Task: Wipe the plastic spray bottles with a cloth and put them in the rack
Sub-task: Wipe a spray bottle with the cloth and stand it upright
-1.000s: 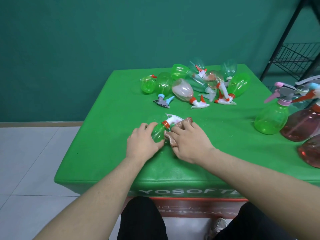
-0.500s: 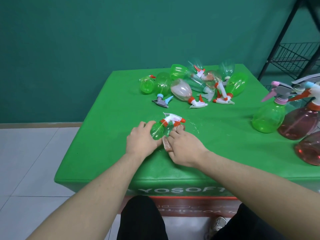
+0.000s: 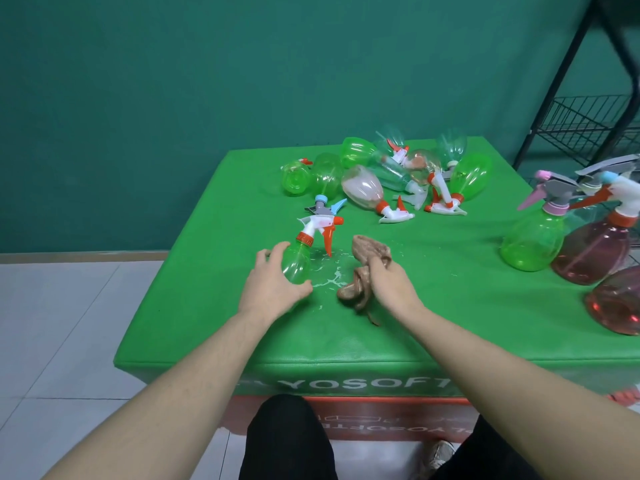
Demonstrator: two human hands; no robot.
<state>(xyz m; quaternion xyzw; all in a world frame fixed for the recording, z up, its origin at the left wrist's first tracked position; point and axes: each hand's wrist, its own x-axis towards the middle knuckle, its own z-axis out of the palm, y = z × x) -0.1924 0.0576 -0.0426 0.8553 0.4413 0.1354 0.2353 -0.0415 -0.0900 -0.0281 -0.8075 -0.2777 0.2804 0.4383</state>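
My left hand (image 3: 268, 289) grips a small green spray bottle (image 3: 297, 261) by its body, tilted with its white and orange trigger head pointing away from me. To its right, my right hand (image 3: 388, 282) holds a crumpled brown cloth (image 3: 365, 268) just above the green table top (image 3: 207, 299), apart from the bottle. A wet patch (image 3: 329, 271) lies on the table between the two hands. A black wire rack (image 3: 588, 123) stands at the far right behind the table.
Several green, clear and pinkish spray bottles (image 3: 388, 178) lie in a heap at the table's far side. Upright at the right edge stand a green bottle (image 3: 533, 237) and two red ones (image 3: 595, 247). White floor tiles lie to the left.
The hands have drawn apart: my left hand lifted and tilted the green bottle up to the left, and my right hand pulled the cloth off it to the right.
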